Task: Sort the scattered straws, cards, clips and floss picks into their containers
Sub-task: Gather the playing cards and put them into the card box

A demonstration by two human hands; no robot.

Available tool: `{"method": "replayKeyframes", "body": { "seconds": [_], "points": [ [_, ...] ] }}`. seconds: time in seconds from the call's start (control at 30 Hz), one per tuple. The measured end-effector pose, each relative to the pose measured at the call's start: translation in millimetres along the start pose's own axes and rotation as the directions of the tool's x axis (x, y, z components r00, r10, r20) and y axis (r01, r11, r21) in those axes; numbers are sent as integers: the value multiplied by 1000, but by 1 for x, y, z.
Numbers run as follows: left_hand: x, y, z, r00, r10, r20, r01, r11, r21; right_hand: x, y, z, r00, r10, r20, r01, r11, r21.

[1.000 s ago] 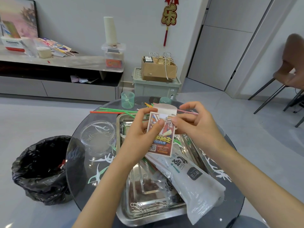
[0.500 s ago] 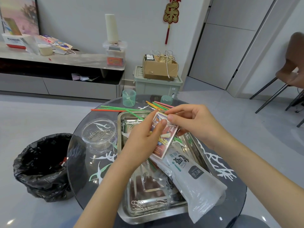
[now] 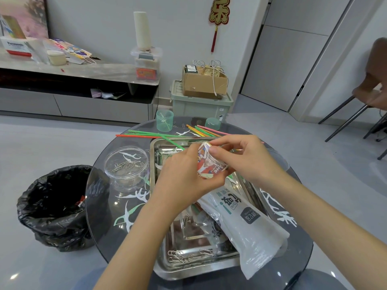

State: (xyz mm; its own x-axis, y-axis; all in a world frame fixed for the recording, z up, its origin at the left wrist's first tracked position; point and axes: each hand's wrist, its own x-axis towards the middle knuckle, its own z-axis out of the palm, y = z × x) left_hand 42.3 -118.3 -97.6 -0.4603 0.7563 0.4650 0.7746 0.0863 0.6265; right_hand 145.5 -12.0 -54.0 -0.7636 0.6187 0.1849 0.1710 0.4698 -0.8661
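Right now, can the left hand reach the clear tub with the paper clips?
Probably yes: the clear tub sits just beside the left hand with nothing between, but that hand grips the cards.

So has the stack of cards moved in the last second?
Yes, turned in place: the cards faced the camera flat, now curve and tilt between left hand and right hand, still above the far half of the metal tray.

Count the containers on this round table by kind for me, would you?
Clear plastic tub: 1
Green cups: 2
Metal tray: 1
White plastic bag: 1
Total: 5
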Motion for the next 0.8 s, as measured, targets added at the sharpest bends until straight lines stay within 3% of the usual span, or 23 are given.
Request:
{"method": "replayKeyframes", "body": {
  "seconds": [0.33,0.8],
  "points": [
    [-3,3,0,999,35,13,-35,999,6,-4,-8,-8,987,144,66,-154,973,170],
    [-4,6,4,996,65,-62,-67,997,-29,-9,-8,-2,988,152,4,-149,964,220]
  ]
}}
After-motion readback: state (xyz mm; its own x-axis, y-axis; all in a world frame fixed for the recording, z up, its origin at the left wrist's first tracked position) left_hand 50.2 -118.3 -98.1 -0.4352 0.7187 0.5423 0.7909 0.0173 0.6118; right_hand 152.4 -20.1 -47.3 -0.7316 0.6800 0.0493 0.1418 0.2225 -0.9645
